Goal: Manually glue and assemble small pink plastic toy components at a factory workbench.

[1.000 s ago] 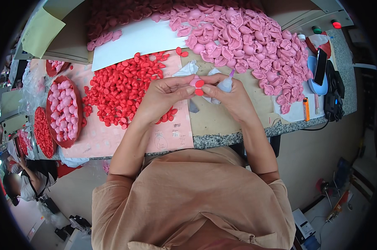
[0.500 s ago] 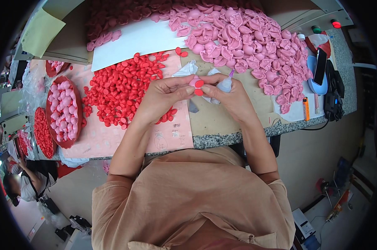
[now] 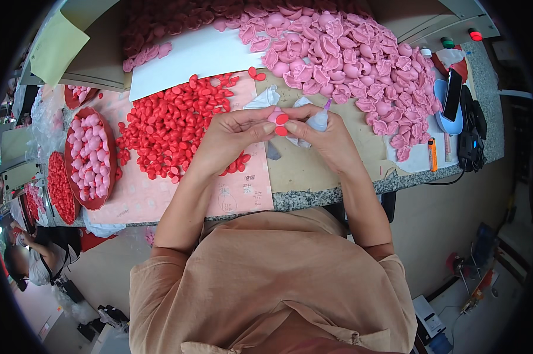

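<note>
Both thumbs and fingertips meet around a small pink plastic part with two red oval pieces (image 3: 282, 120) on it. My left hand (image 3: 226, 134) pinches its left side. On the other side, my right hand (image 3: 332, 141) pinches it too and keeps a small translucent squeeze bottle (image 3: 318, 121) with a purple nozzle tucked by its fingers, tip pointing away. Left of my hands spreads a heap of loose red oval pieces (image 3: 175, 127). Hollow pink shell-like parts (image 3: 343, 53) are piled beyond my right hand. Crumpled white tissue (image 3: 263, 98) lies just behind my fingers.
A red oval tray (image 3: 68, 150) of pink-and-red pieces stands at the left, beside another of small red pieces (image 3: 61, 186). At right lie a phone (image 3: 452, 94) on a blue dish, an orange cutter (image 3: 433, 154) and black cables. Another person (image 3: 39, 259) sits far left.
Almost nothing differs: both hands keep the part pinched in the same spot. The other person at far left has shifted a little.
</note>
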Motion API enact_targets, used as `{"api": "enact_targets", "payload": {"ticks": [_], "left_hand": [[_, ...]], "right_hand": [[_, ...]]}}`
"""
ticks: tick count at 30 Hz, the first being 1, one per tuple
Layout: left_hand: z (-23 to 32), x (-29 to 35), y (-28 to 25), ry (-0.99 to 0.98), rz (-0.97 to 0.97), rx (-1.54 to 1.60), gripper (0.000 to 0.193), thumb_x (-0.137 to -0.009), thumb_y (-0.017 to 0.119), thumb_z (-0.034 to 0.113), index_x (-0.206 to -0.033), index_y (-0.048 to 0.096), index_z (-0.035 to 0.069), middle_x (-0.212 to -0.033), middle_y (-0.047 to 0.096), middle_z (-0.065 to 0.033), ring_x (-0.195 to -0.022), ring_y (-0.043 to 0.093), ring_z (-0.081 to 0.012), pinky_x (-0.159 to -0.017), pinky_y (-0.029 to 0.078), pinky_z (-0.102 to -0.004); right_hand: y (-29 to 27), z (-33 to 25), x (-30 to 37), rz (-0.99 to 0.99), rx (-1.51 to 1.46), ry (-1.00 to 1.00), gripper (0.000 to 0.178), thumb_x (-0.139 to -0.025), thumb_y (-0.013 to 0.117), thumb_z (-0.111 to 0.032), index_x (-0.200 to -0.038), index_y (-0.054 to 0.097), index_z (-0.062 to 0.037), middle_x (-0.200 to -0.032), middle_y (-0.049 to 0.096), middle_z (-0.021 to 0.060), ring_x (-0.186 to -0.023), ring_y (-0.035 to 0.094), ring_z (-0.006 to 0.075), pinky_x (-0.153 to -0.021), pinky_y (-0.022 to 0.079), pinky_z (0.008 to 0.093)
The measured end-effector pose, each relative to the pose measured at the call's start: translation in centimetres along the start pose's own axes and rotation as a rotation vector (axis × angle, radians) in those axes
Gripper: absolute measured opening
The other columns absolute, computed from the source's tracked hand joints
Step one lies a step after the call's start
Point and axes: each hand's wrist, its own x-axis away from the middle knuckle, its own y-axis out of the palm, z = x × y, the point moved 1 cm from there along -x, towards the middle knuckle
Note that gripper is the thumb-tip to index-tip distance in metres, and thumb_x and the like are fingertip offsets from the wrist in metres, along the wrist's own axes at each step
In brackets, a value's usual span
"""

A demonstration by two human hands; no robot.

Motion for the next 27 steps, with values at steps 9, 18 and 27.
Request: {"api": "enact_targets", "payload": {"ticks": [9, 18, 27], "left_hand": [[-0.35, -0.08, -0.09, 0.031, -0.008, 0.021, 0.032, -0.085, 0.061, 0.009, -0.115, 0.058, 0.000, -0.102, 0.064, -0.0076, -0.091, 0.061, -0.0110, -0.080, 0.051, -0.0240], [-0.17, -0.02, -0.03, 0.034, -0.013, 0.017, 0.032, -0.085, 0.062, 0.011, -0.116, 0.058, 0.001, -0.103, 0.064, -0.0068, -0.090, 0.061, -0.0109, -0.080, 0.050, -0.0248], [-0.18, -0.02, -0.11, 0.036, -0.005, -0.007, 0.032, -0.085, 0.063, 0.012, -0.115, 0.059, 0.001, -0.100, 0.064, -0.0061, -0.088, 0.060, -0.0094, -0.078, 0.050, -0.0239]], "right_hand": [[0.00, -0.17, 0.06, 0.009, 0.027, 0.024, 0.024, -0.084, 0.063, -0.010, -0.104, 0.062, 0.0017, -0.096, 0.062, 0.0046, -0.088, 0.058, 0.0110, -0.077, 0.046, 0.0239], [0.03, -0.23, 0.08, 0.001, 0.019, 0.018, 0.024, -0.084, 0.063, -0.011, -0.104, 0.062, 0.0014, -0.095, 0.062, 0.0043, -0.087, 0.058, 0.0104, -0.076, 0.046, 0.0236], [-0.02, -0.05, 0.07, -0.002, -0.007, 0.010, 0.024, -0.084, 0.064, -0.010, -0.105, 0.061, 0.0011, -0.095, 0.063, 0.0040, -0.087, 0.058, 0.0104, -0.076, 0.046, 0.0237]]}}
